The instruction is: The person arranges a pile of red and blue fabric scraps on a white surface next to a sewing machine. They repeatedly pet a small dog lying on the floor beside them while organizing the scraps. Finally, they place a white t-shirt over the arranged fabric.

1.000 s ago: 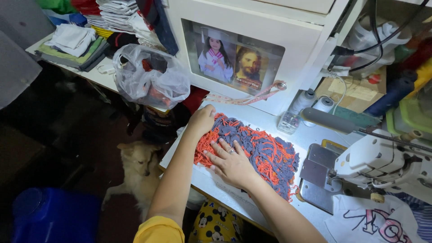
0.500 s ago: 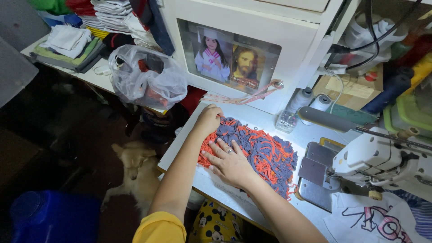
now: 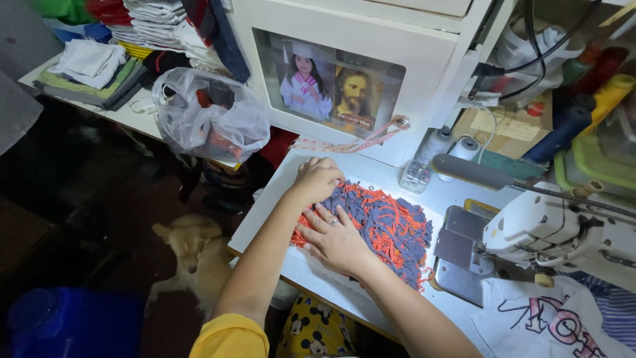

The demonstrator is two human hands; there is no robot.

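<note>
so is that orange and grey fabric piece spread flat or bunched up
Mostly spread flat. The orange and grey fabric piece lies across the white sewing table, with the left hand and right hand pressing on its left end.

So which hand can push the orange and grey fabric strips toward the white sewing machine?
Probably right hand: it lies flat on the strips, nearer the machine; left hand curls at their far edge.

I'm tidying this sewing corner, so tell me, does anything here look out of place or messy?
Nothing looks spilled or broken. The orange and grey fabric strips lie in a loose tangled heap under the left hand and right hand, and a measuring tape hangs crookedly across the cabinet front. A dog lies on the floor by the table.
</note>
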